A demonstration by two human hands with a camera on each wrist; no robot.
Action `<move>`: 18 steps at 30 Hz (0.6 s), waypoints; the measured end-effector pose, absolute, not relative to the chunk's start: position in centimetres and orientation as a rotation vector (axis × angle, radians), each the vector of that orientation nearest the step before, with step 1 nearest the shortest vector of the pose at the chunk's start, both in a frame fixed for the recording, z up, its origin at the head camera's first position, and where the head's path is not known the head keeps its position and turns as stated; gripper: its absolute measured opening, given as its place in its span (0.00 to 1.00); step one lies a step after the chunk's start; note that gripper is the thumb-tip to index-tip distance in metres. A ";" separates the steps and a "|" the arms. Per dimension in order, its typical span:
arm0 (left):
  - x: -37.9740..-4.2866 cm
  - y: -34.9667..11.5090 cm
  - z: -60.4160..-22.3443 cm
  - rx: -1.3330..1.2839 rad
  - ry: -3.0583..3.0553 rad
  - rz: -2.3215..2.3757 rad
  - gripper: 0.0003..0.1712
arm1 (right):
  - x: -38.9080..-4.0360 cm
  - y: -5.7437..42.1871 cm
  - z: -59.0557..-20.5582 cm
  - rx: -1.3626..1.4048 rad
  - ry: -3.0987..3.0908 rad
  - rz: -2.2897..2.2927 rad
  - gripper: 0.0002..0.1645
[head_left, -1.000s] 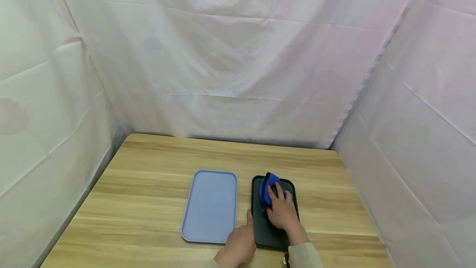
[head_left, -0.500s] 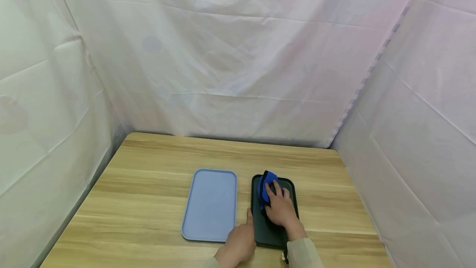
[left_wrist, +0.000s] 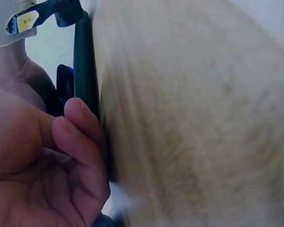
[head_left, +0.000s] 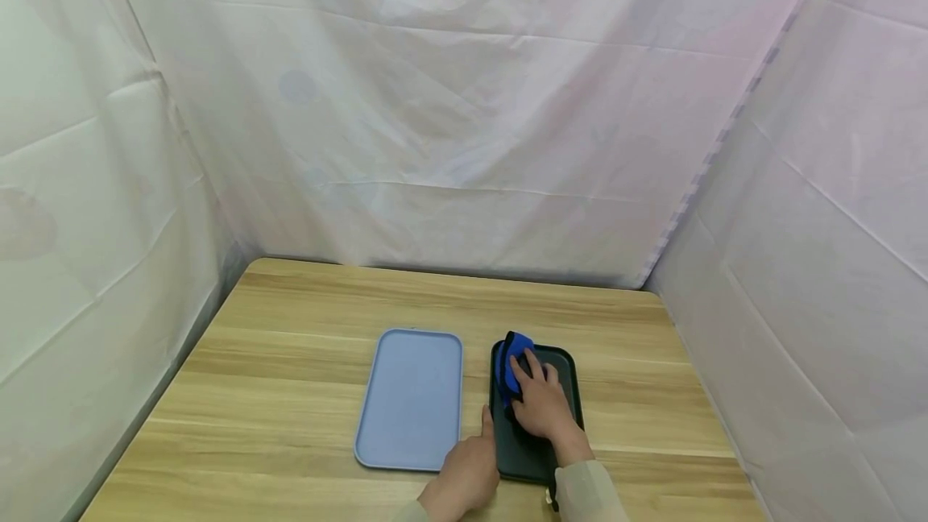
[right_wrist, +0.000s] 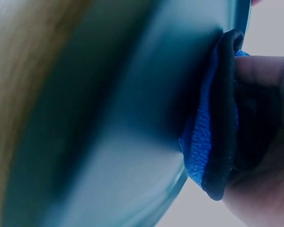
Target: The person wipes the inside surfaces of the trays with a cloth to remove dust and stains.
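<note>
A blue cloth [head_left: 516,365] with black edging lies bunched on the far left part of a dark green tray [head_left: 524,453]. My right hand [head_left: 542,405] holds it down, fingers spread over the top. From the right wrist, the fuzzy blue side of the cloth [right_wrist: 199,142] meets the tray's surface, with a finger and the palm behind it. My left hand [head_left: 467,474] holds the tray's near left edge, index finger straight along the rim. In the left wrist view the other fingers [left_wrist: 83,146] are curled in against the tray's side.
To the left lies a light blue tray [head_left: 409,401], close beside my left hand. Both trays rest on a wood-grain table [head_left: 275,393]. Pale curtains [head_left: 464,103] hang behind the table and along both sides.
My right hand has slid the cloth a little to the left across the dark green tray, up to its left rim. The left hand and both trays stay in place.
</note>
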State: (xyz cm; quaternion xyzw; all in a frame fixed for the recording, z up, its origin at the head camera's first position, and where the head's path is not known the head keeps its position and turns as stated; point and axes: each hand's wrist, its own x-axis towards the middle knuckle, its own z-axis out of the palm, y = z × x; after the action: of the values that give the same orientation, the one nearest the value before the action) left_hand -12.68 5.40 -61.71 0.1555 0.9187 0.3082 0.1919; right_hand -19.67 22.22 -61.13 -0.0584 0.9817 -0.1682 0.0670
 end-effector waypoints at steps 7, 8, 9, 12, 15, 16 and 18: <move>-12.7 5.5 -62.1 0.431 2.571 0.885 0.50 | -19.8 22.2 -61.2 -0.198 2.941 -0.552 0.42; -12.8 5.6 -62.1 0.430 2.568 0.893 0.51 | -19.8 22.2 -61.1 -0.202 2.942 -0.562 0.42; -12.8 5.6 -62.1 0.431 2.567 0.898 0.51 | -19.8 22.3 -61.2 -0.199 2.939 -0.567 0.42; -12.9 5.6 -62.2 0.438 2.560 0.904 0.55 | -19.8 22.3 -61.3 -0.194 2.940 -0.584 0.42; -13.0 5.6 -62.3 0.445 2.554 0.900 0.55 | -19.7 22.3 -61.5 -0.195 2.947 -0.596 0.43; -13.0 5.6 -62.3 0.447 2.553 0.898 0.54 | -19.7 22.3 -61.6 -0.196 2.951 -0.599 0.43; -13.1 5.6 -62.4 0.451 2.556 0.887 0.52 | -19.7 22.3 -61.6 -0.200 2.959 -0.600 0.43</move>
State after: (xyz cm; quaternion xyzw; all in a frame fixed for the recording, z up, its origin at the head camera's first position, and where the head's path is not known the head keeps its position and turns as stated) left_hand -13.10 5.64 -62.36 0.1610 0.9134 0.3171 0.1979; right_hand -19.69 22.29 -61.62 -0.0661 0.9763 -0.1981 0.0576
